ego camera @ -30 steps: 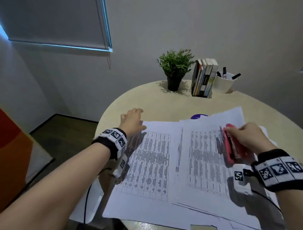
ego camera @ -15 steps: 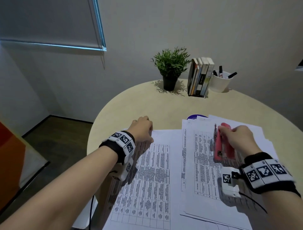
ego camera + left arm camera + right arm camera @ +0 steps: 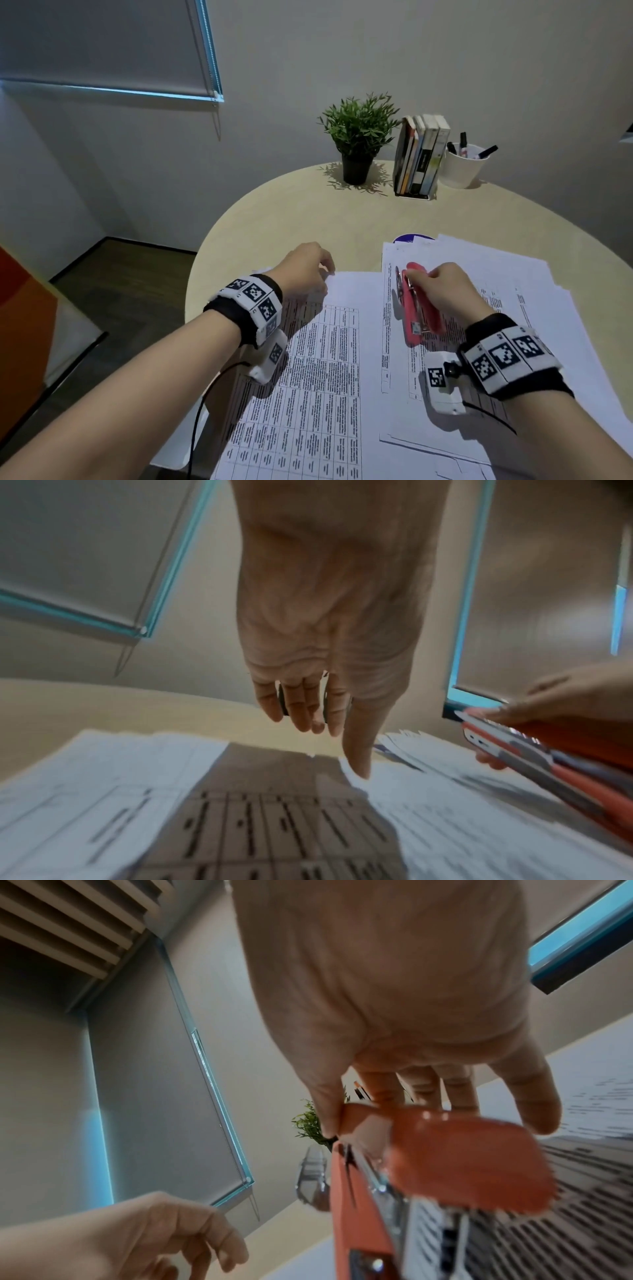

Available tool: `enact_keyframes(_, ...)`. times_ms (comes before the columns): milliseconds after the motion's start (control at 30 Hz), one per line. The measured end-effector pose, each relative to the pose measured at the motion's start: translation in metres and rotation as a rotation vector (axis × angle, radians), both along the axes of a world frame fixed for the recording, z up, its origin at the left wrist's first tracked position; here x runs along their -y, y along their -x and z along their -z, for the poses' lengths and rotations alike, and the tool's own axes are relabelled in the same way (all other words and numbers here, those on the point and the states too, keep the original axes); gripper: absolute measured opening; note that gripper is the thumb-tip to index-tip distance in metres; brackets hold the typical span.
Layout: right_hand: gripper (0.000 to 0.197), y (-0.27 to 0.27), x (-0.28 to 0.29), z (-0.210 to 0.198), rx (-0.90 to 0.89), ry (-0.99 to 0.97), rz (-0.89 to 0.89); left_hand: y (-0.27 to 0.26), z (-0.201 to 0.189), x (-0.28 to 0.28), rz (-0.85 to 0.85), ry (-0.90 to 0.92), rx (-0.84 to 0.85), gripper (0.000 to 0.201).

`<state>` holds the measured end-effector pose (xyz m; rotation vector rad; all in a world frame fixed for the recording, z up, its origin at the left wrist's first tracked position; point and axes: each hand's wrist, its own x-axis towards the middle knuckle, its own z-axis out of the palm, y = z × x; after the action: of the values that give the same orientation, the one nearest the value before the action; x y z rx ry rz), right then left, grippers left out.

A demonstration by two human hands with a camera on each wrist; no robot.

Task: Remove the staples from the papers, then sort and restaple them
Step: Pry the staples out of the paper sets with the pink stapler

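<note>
Two piles of printed papers lie side by side on the round table: a left pile (image 3: 318,377) and a right pile (image 3: 513,308). My left hand (image 3: 305,270) is at the far left corner of the left pile. In the left wrist view its thumb (image 3: 356,761) points down and touches the paper's top edge, while the other fingers hang loosely curled. My right hand (image 3: 445,291) grips a red stapler (image 3: 416,308) above the right pile, nose pointing away from me. The stapler (image 3: 462,1158) fills the right wrist view, slightly agape.
At the table's back stand a potted plant (image 3: 358,137), a row of books (image 3: 419,156) and a white cup of markers (image 3: 464,164). A blue round object (image 3: 412,238) peeks from under the right pile. The table edge (image 3: 219,240) drops to dark floor on the left.
The lifted sheet has settled flat on the right pile. My right hand has carried the stapler left toward that pile's top edge. My left hand's fingers have curled at the left pile's corner.
</note>
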<state>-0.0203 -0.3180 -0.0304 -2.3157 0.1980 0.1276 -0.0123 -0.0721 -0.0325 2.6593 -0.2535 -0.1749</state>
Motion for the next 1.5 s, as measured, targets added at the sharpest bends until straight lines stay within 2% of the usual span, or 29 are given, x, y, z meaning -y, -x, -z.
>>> enact_keyframes(67,0.046,0.001,0.0,0.002,-0.026,-0.013,-0.009,0.004,0.005,0.001,0.051,-0.117,0.011,0.05)
enact_keyframes(100,0.045,0.001,0.001,0.003,-0.045,-0.027,-0.009,0.007,0.008,0.002,0.078,-0.164,0.005,0.052)
enact_keyframes(200,0.045,0.002,0.001,0.003,-0.075,-0.046,0.013,0.015,0.012,0.001,0.131,-0.205,-0.015,0.037)
enact_keyframes(267,0.046,0.003,0.0,0.001,-0.084,-0.05,0.02,0.018,0.013,0.0,0.135,-0.244,-0.005,0.036)
enact_keyframes(367,0.045,0.003,-0.001,-0.002,-0.099,-0.016,0.012,0.02,0.013,-0.001,0.115,-0.273,-0.009,0.043)
enact_keyframes(500,0.043,0.005,-0.002,-0.005,-0.116,0.035,0.012,0.019,0.012,-0.003,0.099,-0.315,-0.095,0.065)
enact_keyframes(633,0.041,0.007,-0.003,-0.005,-0.133,0.036,-0.002,0.018,0.009,-0.004,0.071,-0.378,-0.205,0.071)
enact_keyframes(733,0.039,0.007,-0.003,-0.004,-0.129,0.024,-0.004,0.022,0.006,-0.003,0.07,-0.366,-0.209,0.062)
enact_keyframes(900,0.037,0.006,-0.002,-0.001,-0.125,0.022,-0.005,0.029,0.003,-0.006,0.015,-0.152,-0.081,0.042)
enact_keyframes(1000,0.037,0.006,-0.003,-0.001,-0.12,0.027,-0.012,0.033,0.006,-0.008,0.044,-0.107,-0.108,0.032)
enact_keyframes(1133,0.036,0.006,-0.004,0.0,-0.115,0.031,-0.01,0.042,0.01,-0.005,0.099,-0.169,-0.104,0.055)
enact_keyframes(1233,0.037,0.006,-0.005,0.0,-0.11,0.041,-0.008,0.045,0.013,-0.004,0.081,-0.216,-0.113,0.062)
enact_keyframes(1300,0.038,0.006,-0.006,0.0,-0.107,0.046,-0.004,0.046,0.012,-0.004,0.052,-0.192,-0.142,0.057)
enact_keyframes(1433,0.04,0.007,-0.007,0.002,-0.101,0.033,0.008,0.049,0.011,0.0,0.038,-0.185,-0.135,0.022)
enact_keyframes(1500,0.039,0.007,-0.007,0.003,-0.099,0.025,0.008,0.048,0.01,0.0,0.024,-0.218,-0.083,0.027)
